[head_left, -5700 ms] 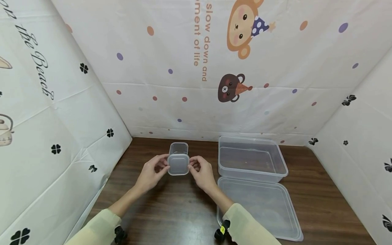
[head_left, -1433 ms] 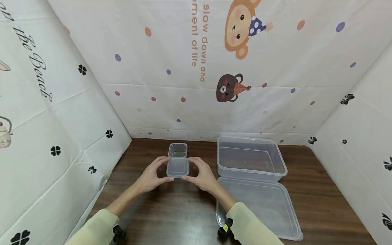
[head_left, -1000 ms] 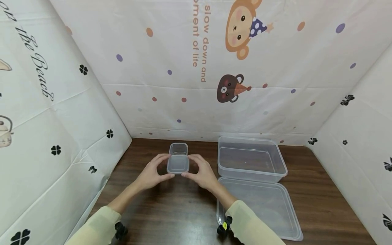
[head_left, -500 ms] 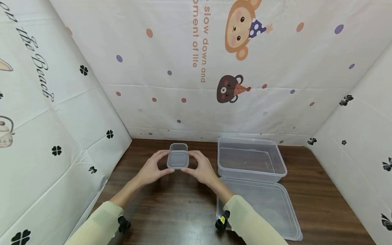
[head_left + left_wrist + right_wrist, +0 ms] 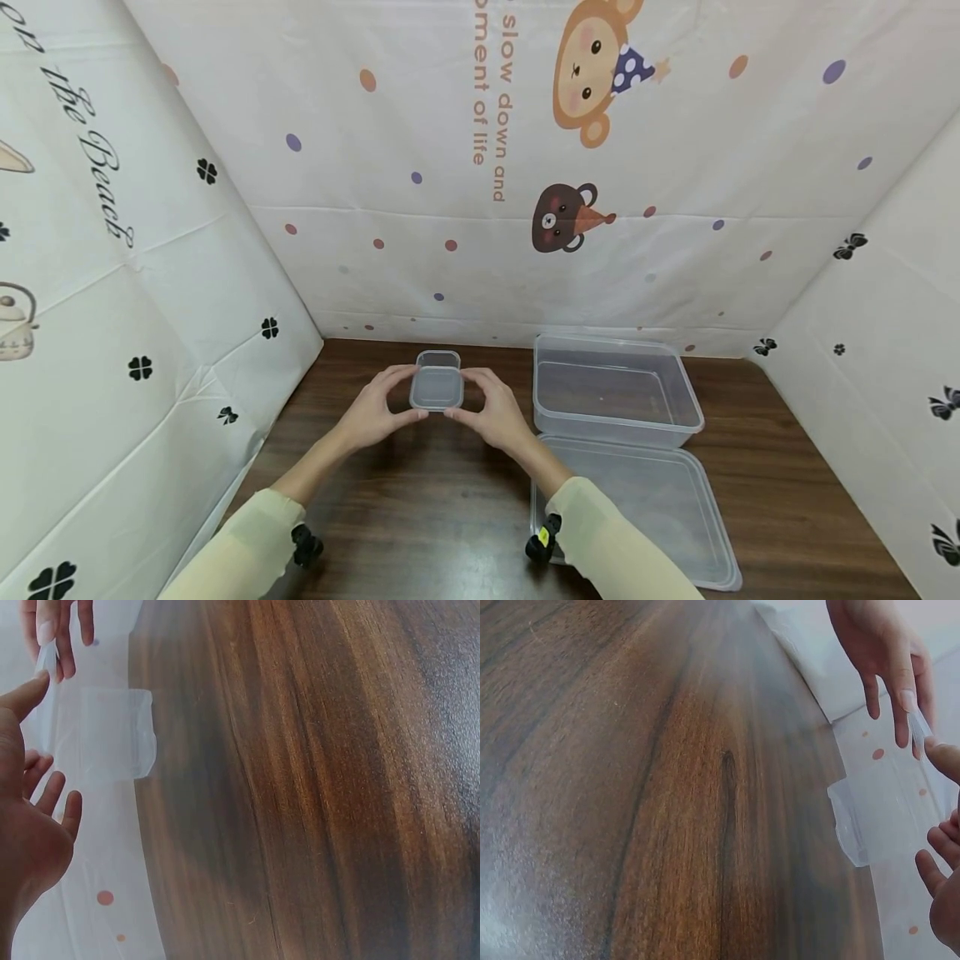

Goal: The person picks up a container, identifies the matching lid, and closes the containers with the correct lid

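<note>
A small clear lid point(image 5: 437, 388) with rounded corners is held level by both hands. My left hand point(image 5: 375, 412) pinches its left edge between thumb and fingers, and my right hand point(image 5: 497, 417) pinches the right edge the same way. Behind and below it stands a small clear plastic container point(image 5: 438, 358), its near part covered by the lid in the head view. Both wrist views show the lid point(image 5: 46, 697) edge-on, with a gap between it and the container point(image 5: 870, 817) on the table.
A large clear rectangular container point(image 5: 615, 387) stands at the back right of the brown wooden table point(image 5: 420, 517). Its large lid point(image 5: 645, 508) lies flat in front of it, partly under the right forearm. Printed white cloth point(image 5: 480, 275) walls the table's back and sides.
Both hands have carried the small lid away from the body, so it overlaps more of the small container in the head view. The large container and its lid have not moved.
</note>
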### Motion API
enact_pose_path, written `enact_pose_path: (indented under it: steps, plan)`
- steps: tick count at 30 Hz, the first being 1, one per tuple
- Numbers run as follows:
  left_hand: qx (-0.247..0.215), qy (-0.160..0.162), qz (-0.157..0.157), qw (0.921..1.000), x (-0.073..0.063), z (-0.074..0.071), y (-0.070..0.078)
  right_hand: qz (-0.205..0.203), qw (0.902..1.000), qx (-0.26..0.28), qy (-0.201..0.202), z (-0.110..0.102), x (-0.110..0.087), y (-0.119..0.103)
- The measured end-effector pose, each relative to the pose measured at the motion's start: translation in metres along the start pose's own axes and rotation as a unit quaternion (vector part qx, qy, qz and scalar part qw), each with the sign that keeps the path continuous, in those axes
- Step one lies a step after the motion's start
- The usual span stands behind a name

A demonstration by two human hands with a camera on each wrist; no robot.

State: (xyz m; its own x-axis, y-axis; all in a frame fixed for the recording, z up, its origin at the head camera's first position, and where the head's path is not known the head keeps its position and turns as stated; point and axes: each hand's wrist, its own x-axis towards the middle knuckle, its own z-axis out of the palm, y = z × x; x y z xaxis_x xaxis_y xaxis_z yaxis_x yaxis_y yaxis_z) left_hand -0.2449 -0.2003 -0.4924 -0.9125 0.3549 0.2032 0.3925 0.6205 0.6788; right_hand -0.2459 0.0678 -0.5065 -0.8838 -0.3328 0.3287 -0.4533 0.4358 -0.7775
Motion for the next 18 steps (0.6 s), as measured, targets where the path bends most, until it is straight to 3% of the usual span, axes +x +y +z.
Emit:
enact_pose_path:
  steps: [18]
  plan:
    - [0.005,0.014,0.016,0.9998,0.0070,-0.0057,0.0011,-0.003,0.9997,0.005,0.025,0.0019,0.0071,-0.0023]
